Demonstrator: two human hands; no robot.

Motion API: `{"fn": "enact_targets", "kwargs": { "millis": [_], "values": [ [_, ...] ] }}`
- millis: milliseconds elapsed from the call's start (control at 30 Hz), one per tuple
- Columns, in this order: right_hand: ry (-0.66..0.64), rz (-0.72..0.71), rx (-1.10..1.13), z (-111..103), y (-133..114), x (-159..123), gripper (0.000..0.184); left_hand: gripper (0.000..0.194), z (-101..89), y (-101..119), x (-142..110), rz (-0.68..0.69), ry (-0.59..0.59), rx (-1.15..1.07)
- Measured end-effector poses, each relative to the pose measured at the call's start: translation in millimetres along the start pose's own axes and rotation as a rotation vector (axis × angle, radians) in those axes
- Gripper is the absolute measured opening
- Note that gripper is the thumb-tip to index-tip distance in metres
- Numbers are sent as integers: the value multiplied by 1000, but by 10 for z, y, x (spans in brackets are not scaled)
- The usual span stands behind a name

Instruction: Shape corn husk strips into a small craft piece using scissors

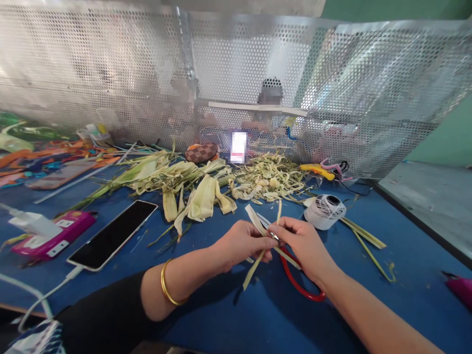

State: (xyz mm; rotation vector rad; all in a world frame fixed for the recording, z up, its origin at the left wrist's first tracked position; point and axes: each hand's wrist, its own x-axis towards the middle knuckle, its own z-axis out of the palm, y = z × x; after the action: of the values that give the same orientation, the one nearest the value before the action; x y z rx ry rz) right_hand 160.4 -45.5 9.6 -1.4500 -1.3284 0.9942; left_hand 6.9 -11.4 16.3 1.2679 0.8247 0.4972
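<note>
My left hand (247, 241) is closed on pale, narrow corn husk strips (252, 273) that cross at its fingertips. My right hand (300, 243) is closed beside it, fingertips nearly touching the left ones. It holds scissors, whose red handle (300, 290) loops out beneath the palm; a bit of metal shows between the two thumbs. Another strip end sticks up above the right fingers. The hands hide most of the blades and the crossing of the strips. Just beyond the right hand stands a white spool of thread (324, 212).
Behind my hands lie broad corn husks (204, 196) and a heap of shredded husk (271, 174). A phone (114, 236) and a magenta power strip (55, 236) are at left. A yellow-handled tool (317, 171) lies near the perforated metal screen (236, 64); people show beyond it.
</note>
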Motion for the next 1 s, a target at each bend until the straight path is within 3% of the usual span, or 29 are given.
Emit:
{"fn": "enact_targets", "kwargs": {
  "millis": [100,167,300,400,567,633,833,1000],
  "values": [
    [118,-38,11,11,35,3,35,20,7,15,2,4,15,-8],
    [129,-92,-53,-18,48,21,34,19,1,28,10,8,61,-8],
    [5,-189,-310,-129,13,41,29,21,-49,47,51,51,190,-79],
    [-91,-234,-506,-185,-30,20,26,23,-89,60,80,48,210,-125],
    [-58,-348,-644,-189,-43,5,31,23,-107,49,103,26,246,-142],
    [-42,-351,-636,-193,-30,19,30,23,-118,44,103,35,226,-146],
    [85,-397,-543,-272,-2,75,25,30,-204,126,78,58,1,-233],
    [109,-487,-503,-346,35,124,21,31,-315,199,127,20,-52,-267]
  ]
}}
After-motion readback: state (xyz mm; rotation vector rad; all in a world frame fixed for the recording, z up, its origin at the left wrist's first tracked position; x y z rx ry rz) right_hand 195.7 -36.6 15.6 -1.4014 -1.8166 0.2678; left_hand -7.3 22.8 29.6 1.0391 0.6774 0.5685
